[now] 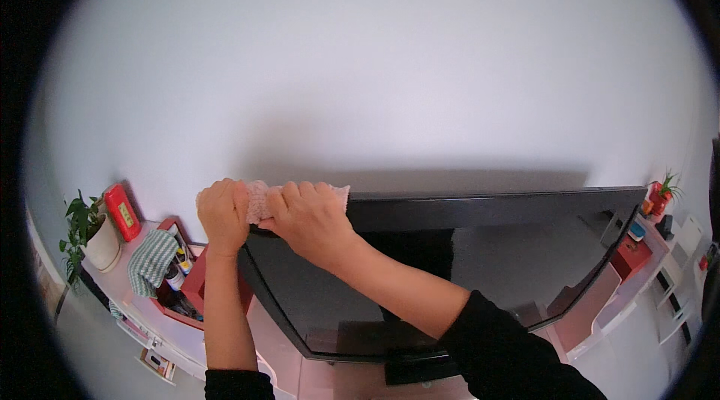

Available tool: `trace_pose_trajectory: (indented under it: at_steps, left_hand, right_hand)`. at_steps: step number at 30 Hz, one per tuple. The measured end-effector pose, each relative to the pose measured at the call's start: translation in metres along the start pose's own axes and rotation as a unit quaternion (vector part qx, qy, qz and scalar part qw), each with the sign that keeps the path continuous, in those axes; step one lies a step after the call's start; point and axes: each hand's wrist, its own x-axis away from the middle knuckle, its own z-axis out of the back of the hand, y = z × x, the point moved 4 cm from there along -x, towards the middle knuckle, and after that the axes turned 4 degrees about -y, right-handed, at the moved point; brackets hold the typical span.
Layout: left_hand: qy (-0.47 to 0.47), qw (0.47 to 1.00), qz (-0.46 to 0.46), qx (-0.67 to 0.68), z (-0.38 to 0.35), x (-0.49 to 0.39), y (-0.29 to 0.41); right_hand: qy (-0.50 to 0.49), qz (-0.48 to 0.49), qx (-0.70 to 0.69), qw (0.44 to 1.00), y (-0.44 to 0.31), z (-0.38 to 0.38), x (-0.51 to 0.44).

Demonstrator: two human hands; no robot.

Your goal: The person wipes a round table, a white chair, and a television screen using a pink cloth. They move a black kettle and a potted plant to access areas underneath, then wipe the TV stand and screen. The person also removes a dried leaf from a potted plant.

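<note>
A pink textured cloth (258, 202) is gripped between my two hands at the top left corner of a black flat-screen television (416, 211). My left hand (224, 214) closes around the cloth's left end, just beyond the corner. Beside it, my right hand (309, 222) holds the other part of the cloth over the top edge, with a corner of cloth sticking out past its fingers. Both hands hide part of the cloth and the frame's corner. The dark screen shows reflections.
On the stand (140, 304) at left are a potted plant (103, 245), a red canister (122, 212), a red box (179, 310) of bottles and a green-white checked cloth (153, 259). At right stand a red box (631, 258) and a small plant (665, 192). A pale wall (394, 73) rises behind.
</note>
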Motion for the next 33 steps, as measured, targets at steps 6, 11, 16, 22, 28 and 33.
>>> trace_pose_trajectory:
  at_steps: [6, 11, 16, 22, 28, 33]
  left_hand:
    - [0.008, 1.0, -0.011, 0.008, -0.004, 0.002, 0.006]
    - [0.03, 0.998, -0.04, 0.038, 0.005, -0.002, 0.029]
    - [0.016, 0.999, -0.05, 0.012, -0.002, -0.002, 0.062]
    - [0.045, 0.996, -0.066, 0.05, -0.017, -0.007, 0.126]
    - [0.049, 0.991, -0.081, 0.096, -0.035, -0.017, 0.204]
    - [0.007, 0.991, -0.084, 0.104, -0.05, -0.03, 0.285]
  right_hand:
    - [0.008, 0.001, 0.03, 1.0, 0.009, 0.009, 0.009]
    - [0.023, -0.003, 0.013, 1.0, 0.022, 0.023, 0.021]
    - [0.006, -0.031, 0.015, 0.999, 0.043, 0.043, 0.04]
    - [-0.007, -0.052, 0.034, 0.998, 0.083, 0.079, 0.071]
    - [0.012, -0.057, 0.074, 0.996, 0.133, 0.12, 0.112]
    - [-0.003, -0.089, 0.095, 0.991, 0.183, 0.165, 0.155]
